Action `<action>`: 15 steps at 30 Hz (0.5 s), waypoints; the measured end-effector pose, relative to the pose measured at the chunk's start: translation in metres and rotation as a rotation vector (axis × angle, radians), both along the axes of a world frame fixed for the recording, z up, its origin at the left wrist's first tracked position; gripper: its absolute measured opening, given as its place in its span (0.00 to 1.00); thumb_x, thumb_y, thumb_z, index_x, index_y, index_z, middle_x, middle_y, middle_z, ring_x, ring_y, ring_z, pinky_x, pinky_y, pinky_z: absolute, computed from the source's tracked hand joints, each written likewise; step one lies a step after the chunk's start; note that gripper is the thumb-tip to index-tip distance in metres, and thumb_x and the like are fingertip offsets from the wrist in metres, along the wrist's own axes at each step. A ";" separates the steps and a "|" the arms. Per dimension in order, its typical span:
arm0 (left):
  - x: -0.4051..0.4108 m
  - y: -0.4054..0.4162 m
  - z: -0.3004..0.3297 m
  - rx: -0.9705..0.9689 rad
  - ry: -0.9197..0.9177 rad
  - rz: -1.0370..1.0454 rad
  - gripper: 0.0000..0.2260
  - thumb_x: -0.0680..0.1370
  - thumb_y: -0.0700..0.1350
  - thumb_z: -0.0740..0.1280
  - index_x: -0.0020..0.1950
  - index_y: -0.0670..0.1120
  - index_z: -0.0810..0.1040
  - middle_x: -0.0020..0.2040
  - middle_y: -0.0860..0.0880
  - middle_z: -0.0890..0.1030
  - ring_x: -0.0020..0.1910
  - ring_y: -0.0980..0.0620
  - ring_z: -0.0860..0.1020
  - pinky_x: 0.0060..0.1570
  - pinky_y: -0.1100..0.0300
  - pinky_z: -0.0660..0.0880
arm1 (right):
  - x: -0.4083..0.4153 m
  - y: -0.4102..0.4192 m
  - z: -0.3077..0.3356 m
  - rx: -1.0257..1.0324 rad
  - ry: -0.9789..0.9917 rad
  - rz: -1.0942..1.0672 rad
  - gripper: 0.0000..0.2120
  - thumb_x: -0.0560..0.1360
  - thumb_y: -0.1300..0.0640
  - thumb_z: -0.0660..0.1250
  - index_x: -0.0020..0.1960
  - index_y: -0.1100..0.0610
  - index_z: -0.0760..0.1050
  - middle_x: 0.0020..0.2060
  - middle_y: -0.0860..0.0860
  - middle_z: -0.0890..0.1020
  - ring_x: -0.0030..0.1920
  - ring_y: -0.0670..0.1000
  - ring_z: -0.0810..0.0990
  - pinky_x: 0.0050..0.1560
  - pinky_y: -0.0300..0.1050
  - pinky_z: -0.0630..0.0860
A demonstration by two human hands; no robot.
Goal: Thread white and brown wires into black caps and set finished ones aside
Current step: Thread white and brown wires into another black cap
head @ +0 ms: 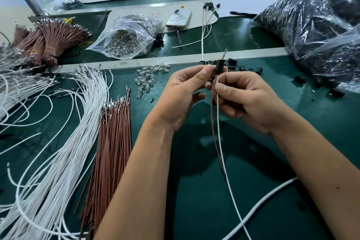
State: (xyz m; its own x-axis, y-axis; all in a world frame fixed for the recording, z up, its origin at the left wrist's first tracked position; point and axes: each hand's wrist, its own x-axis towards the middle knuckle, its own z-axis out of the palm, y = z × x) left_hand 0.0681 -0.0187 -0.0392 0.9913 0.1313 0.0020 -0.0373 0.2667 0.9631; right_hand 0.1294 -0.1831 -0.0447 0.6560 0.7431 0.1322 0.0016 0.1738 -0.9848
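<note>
Nearest, the white wire [229,187] and brown wire [212,122] trail toward six o'clock. Left hand [183,91] pinches the black cap [220,67]; right hand [247,99] pinches both wires beneath it. Best to feed straight, gripping close. Green bench [194,200]; spare caps [247,69] at one o'clock.

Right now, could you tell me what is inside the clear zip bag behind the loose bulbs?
The clear zip bag holds a heap of small clear glass bulbs, like the loose bulbs in front. What lies beneath the heap is hidden.
</note>
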 end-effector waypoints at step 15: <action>-0.002 0.006 0.002 -0.143 -0.159 -0.099 0.04 0.78 0.37 0.67 0.47 0.45 0.74 0.49 0.42 0.85 0.42 0.49 0.82 0.43 0.59 0.76 | -0.002 -0.002 0.003 -0.056 0.053 0.063 0.08 0.78 0.57 0.69 0.40 0.55 0.81 0.32 0.52 0.77 0.24 0.47 0.72 0.22 0.34 0.61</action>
